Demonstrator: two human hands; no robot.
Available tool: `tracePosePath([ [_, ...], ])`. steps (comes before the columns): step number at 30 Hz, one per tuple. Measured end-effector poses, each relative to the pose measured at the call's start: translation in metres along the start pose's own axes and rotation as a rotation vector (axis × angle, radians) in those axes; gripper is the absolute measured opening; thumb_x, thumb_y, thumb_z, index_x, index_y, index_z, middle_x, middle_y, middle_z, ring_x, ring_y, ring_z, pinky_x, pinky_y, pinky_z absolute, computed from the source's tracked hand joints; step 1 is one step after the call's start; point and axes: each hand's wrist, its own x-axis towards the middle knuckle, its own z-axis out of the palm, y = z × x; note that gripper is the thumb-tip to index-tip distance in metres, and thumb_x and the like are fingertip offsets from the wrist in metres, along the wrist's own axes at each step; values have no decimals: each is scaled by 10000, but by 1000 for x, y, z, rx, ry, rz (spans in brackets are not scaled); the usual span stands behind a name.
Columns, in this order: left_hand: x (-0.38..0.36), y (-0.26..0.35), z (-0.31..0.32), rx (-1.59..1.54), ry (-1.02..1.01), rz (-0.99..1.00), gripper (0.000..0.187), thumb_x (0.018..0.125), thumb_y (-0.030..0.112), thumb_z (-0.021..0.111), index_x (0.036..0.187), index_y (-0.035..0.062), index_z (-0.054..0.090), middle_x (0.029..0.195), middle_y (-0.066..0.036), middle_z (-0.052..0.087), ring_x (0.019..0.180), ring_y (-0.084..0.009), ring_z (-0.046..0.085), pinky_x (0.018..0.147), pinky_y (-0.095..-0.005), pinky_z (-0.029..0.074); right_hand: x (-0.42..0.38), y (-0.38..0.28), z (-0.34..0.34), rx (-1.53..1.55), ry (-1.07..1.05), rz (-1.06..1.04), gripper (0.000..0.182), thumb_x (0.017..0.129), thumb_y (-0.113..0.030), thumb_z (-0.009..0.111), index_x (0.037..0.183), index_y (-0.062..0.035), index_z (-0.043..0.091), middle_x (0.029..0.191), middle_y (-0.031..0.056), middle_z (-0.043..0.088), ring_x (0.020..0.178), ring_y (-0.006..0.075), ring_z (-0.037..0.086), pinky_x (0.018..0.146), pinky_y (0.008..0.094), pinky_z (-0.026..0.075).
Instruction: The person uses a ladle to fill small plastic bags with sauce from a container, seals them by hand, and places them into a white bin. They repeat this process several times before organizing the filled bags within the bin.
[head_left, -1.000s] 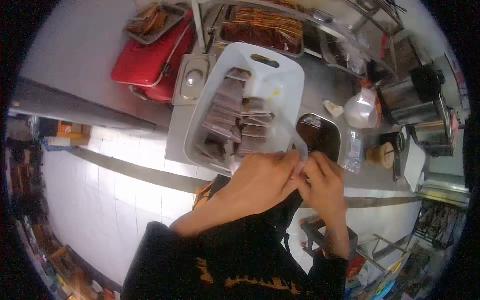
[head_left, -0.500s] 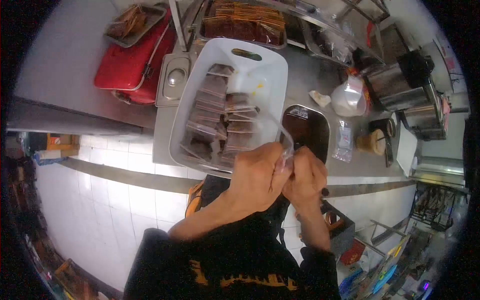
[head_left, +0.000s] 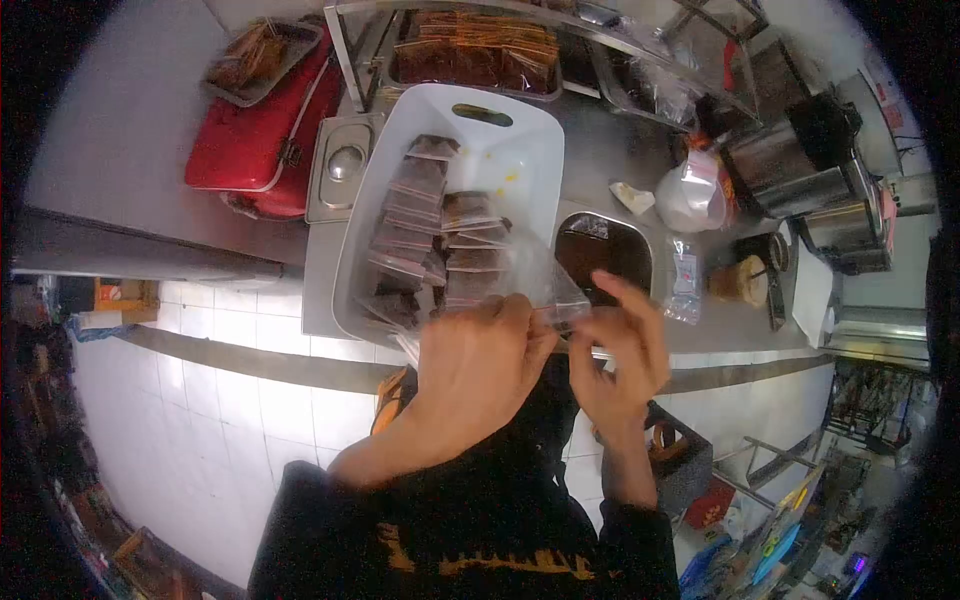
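Note:
Above the front edge of the white tub, my left hand [head_left: 478, 355] pinches a small clear zip bag [head_left: 566, 298] by its edge. My right hand [head_left: 625, 350] is just to the right, index finger lifted and fingers apart, its fingertips close to or touching the bag. Blur hides the exact contact and whether the bag holds anything. Inside the white tub [head_left: 545, 130] lie several flat packets [head_left: 415, 190] of dark brown contents in two overlapping rows. Beside the tub, a metal container [head_left: 645, 290] of dark liquid sits in front of my right hand.
Behind stands a tray of skewers [head_left: 475, 50] under a metal rack [head_left: 345, 60]. Leftward are a lidded steel pan [head_left: 340, 165] and red cooler [head_left: 235, 150]. Rightward lie a clear packet [head_left: 683, 280], a white bag [head_left: 692, 200], a brown cup [head_left: 738, 283] and steel pots [head_left: 790, 160].
My hands have moved apart from being pressed together. The left has shifted left with the bag; the right has loosened and raised its index finger.

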Motion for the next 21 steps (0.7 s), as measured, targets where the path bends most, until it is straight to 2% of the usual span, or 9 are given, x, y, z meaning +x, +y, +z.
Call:
tracePosePath([
  [2, -2, 2, 1, 63, -44, -14, 193, 824, 181, 630, 708, 47, 554, 613, -120, 570, 516, -314, 601, 482, -385, 483, 1, -2, -6, -47, -301, -66, 107, 714, 42, 695, 779, -27, 646, 1115, 135, 648, 793, 234, 681, 664, 319, 553],
  [5, -5, 11, 5, 179, -117, -12, 164, 818, 175, 637, 742, 45, 571, 634, -107, 578, 525, -310, 609, 490, -384, 493, 5, -4, -12, -11, -407, 87, 149, 720, 39, 705, 848, -35, 684, 1076, 144, 668, 827, 258, 691, 723, 304, 556],
  [7, -7, 15, 6, 231, -140, 3, 148, 816, 172, 642, 770, 45, 583, 656, -97, 587, 525, -307, 611, 495, -388, 498, 2, 0, -13, 43, -322, 170, 164, 711, 49, 714, 853, -29, 688, 1020, 148, 682, 825, 245, 692, 733, 297, 553],
  [10, -9, 13, 2, -49, -94, 99, 153, 808, 172, 679, 860, 47, 608, 730, -97, 595, 605, -307, 626, 527, -395, 500, 2, 6, -20, 168, -192, 351, 200, 688, 68, 740, 865, -14, 697, 919, 151, 702, 814, 215, 691, 739, 287, 546],
  [13, -4, -1, -12, -136, 130, 77, 241, 797, 171, 716, 964, 29, 616, 821, -112, 609, 700, -278, 626, 592, -379, 496, 2, 20, -35, 409, -114, 576, 232, 651, 79, 786, 852, -2, 703, 878, 156, 711, 809, 187, 683, 731, 294, 545],
  [15, 9, -9, -22, -436, 175, -106, 297, 796, 161, 731, 1007, -6, 607, 882, -136, 622, 785, -243, 620, 656, -356, 483, 1, 22, -44, 686, -178, 628, 256, 625, 66, 811, 851, 4, 707, 888, 165, 708, 800, 201, 682, 734, 308, 553],
  [17, 10, -19, -27, -434, 59, -80, 287, 816, 140, 711, 1024, -21, 595, 923, -131, 637, 791, -209, 626, 684, -326, 477, 5, 19, -47, 680, -217, 601, 274, 611, 66, 819, 854, 5, 708, 901, 170, 706, 804, 204, 682, 733, 308, 556],
  [19, 8, -27, -24, -692, -272, -101, 238, 832, 114, 693, 1007, -15, 597, 924, -131, 637, 817, -199, 631, 679, -303, 476, 5, 21, -48, 674, -254, 574, 291, 597, 65, 827, 857, 7, 710, 913, 175, 704, 808, 208, 682, 732, 308, 559],
  [21, 7, -22, -26, -678, -234, -152, 221, 835, 106, 689, 1003, -6, 601, 921, -128, 638, 806, -193, 630, 673, -295, 472, 2, 25, -47, 717, -238, 544, 359, 579, 60, 839, 908, 8, 705, 967, 176, 700, 826, 221, 688, 740, 298, 560],
])
